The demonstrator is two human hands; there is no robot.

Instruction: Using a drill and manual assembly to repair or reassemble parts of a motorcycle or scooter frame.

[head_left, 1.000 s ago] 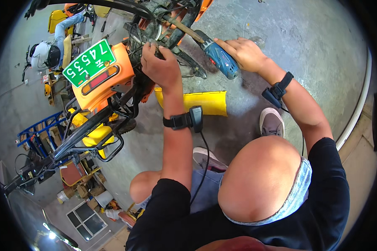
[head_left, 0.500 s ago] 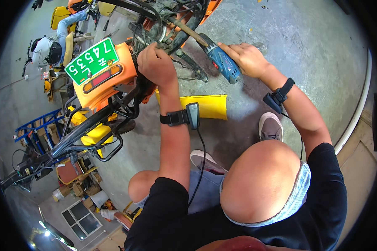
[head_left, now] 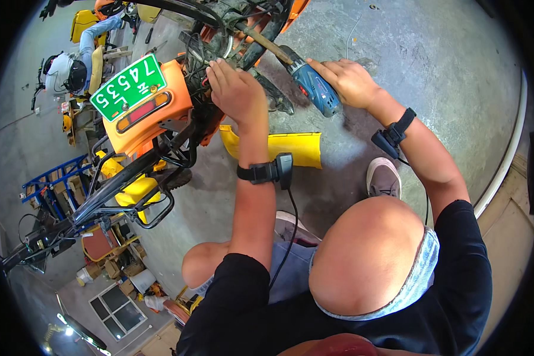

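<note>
My right hand [head_left: 356, 84] is wrapped around a blue and black power drill [head_left: 315, 89], its front end angled up and left toward the motorcycle. A long brown bar [head_left: 264, 41] runs from the drill's front end to the machine; whether they touch I cannot tell. My left hand [head_left: 237, 89] is at the motorcycle's underside, fingers bent and close together beside a bundle of dark wires [head_left: 197, 54]. What its fingertips hold, if anything, is hidden. Left of that hand sits the orange rear fender [head_left: 178, 83] with a green plate [head_left: 129, 88] and red tail light [head_left: 143, 113].
A curved yellow panel [head_left: 296, 149] lies on the concrete floor below my hands. Black frame tubes [head_left: 124, 184] stretch to the lower left. Another person [head_left: 62, 71] is at the far upper left near yellow parts. A blue rack [head_left: 53, 181] stands at the left.
My left hand has shifted right, away from the fender, with its forearm following. The right hand and drill have barely moved.
</note>
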